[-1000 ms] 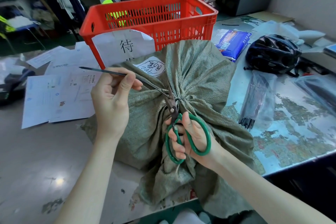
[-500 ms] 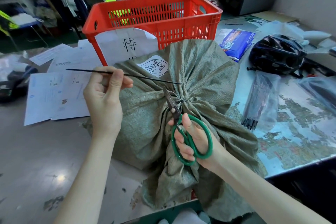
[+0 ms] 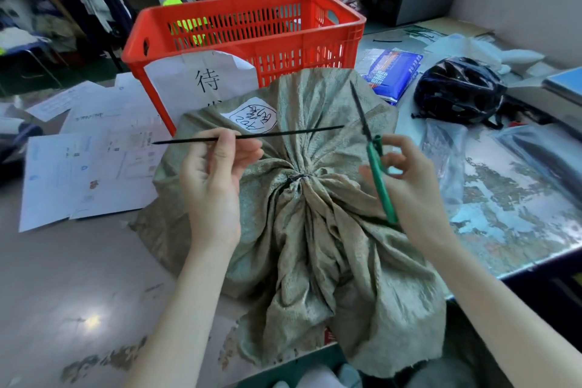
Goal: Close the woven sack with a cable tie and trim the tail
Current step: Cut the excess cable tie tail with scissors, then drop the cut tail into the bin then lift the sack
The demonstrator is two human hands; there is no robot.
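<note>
The woven sack (image 3: 302, 230) lies on the table (image 3: 78, 293), its neck cinched by a black cable tie (image 3: 297, 177). A loose black tail (image 3: 252, 135) is pinched above it in the left hand (image 3: 217, 186). Green-handled scissors (image 3: 374, 161), blades together and pointing away, are gripped by the right hand (image 3: 406, 186). A red crate (image 3: 245, 38) stands behind.

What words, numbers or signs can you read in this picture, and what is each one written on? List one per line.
"待": large black character on the white paper sheet taped to the red crate; a second character below is hidden by the sack.
"702" plus handwritten characters, upside down, not legible: circled on the sack's white label.
Blue packet: print too blurred.
Papers on the table: too small.
</note>
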